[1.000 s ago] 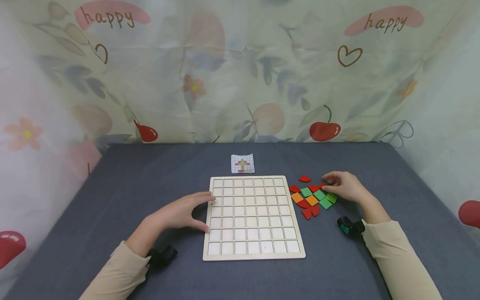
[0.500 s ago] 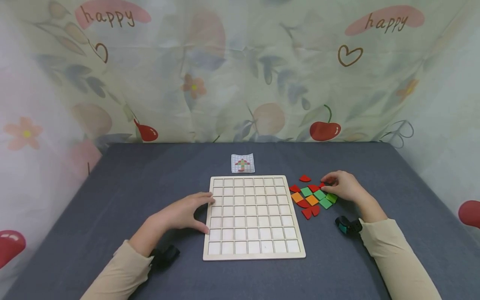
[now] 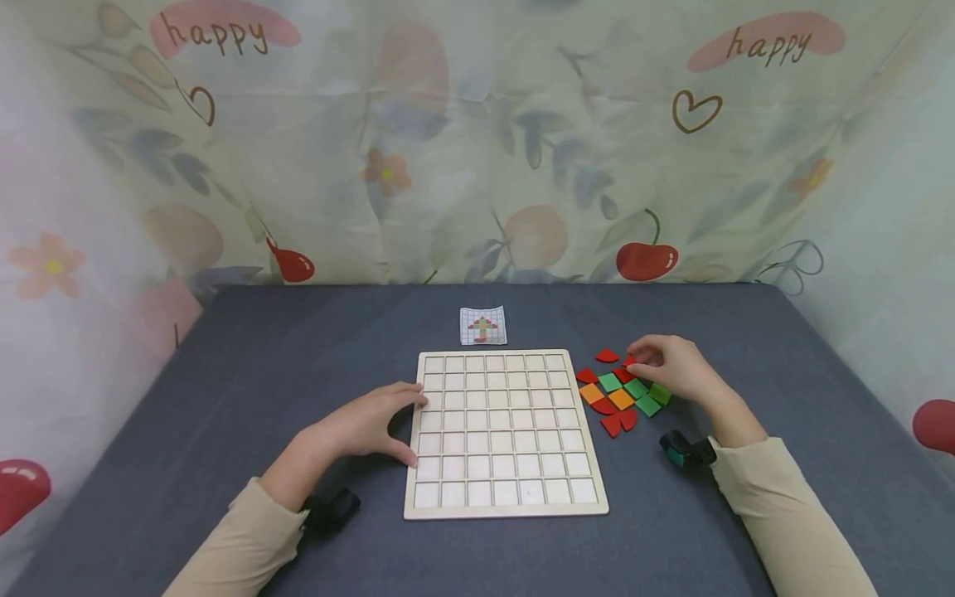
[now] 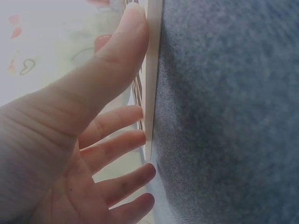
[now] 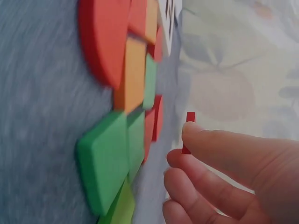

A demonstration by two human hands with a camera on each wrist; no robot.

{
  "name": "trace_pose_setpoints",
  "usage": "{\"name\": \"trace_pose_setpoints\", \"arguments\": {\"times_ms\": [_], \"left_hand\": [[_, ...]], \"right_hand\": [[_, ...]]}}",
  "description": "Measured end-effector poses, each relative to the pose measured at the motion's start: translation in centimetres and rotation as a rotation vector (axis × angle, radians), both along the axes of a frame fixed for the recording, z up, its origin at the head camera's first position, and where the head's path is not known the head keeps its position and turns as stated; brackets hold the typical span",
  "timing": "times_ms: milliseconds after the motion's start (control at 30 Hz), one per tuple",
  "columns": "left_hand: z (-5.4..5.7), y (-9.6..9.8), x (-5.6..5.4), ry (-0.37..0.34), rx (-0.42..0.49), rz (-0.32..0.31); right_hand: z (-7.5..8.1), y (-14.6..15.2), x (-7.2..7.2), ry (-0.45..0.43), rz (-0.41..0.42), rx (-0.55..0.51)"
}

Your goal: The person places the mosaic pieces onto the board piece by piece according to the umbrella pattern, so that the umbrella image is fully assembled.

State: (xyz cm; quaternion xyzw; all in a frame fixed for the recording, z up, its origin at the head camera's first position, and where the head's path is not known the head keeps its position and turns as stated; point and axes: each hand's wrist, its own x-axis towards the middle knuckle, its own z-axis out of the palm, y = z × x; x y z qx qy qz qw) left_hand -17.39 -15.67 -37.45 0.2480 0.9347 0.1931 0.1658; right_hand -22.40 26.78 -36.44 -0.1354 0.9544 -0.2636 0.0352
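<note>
My left hand (image 3: 361, 421) lies at the left edge of a pale wooden grid board (image 3: 507, 511), thumb and fingers spread. In the left wrist view the thumb and some fingertips rest on the board's edge (image 4: 152, 84). My right hand (image 3: 681, 365) pinches a thin red tile (image 5: 190, 117) between thumb and finger, above the table. Under and beside it lies a cluster of flat tiles: orange squares (image 3: 621, 400), green squares (image 3: 647, 405) and red rounded-edge pieces (image 3: 610, 425). The fingers cover much of the held tile.
A small card (image 3: 482, 336) with a coloured grid pattern lies behind the board. The dark grey tablecloth (image 3: 336, 340) runs back to a printed curtain (image 3: 462, 166). One red tile (image 3: 607, 356) lies at the far side of the cluster.
My right hand has lifted a red tile from the cluster's right side and moved slightly left and away from me. The left hand stays nearly still at the board.
</note>
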Motion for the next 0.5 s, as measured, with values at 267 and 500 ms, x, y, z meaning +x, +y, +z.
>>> {"name": "trace_pose_setpoints", "arguments": {"times_ms": [267, 500], "left_hand": [[-0.2, 0.0, 0.0, 0.012, -0.005, 0.002], [-0.1, 0.0, -0.1, 0.013, 0.000, -0.010]], "right_hand": [[0.3, -1.8, 0.2, 0.003, 0.019, -0.041], [0.3, -3.7, 0.2, -0.006, 0.055, -0.063]]}}
